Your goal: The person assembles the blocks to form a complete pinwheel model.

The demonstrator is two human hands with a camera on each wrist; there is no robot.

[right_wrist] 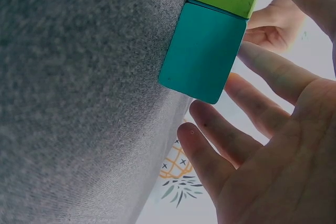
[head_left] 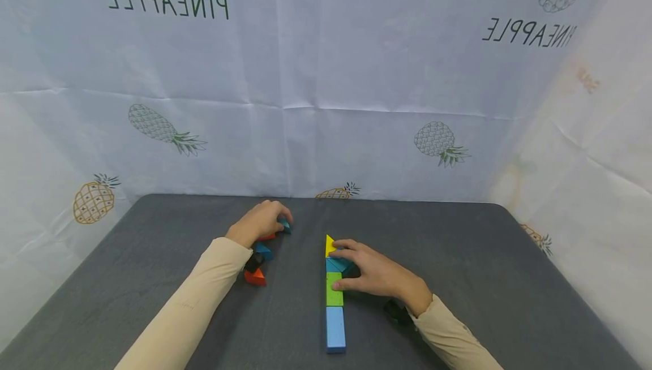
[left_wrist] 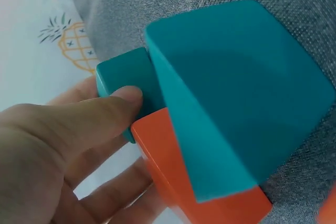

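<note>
At the far left of the table, my left hand pinches a small teal block, thumb on its face and fingers behind. Beside that block lie an orange block and a larger-looking teal triangular block, nearer the left wrist camera. My right hand rests loosely along a row of blocks, fingers extended and spread. Its fingertips are right at a teal triangular block on the row's right side. The row runs from a yellow triangle through a green block to a light blue block.
On the left, a blue triangular block and an orange-red one lie below my left wrist. The dark grey table ends at a hanging white cloth printed with pineapples.
</note>
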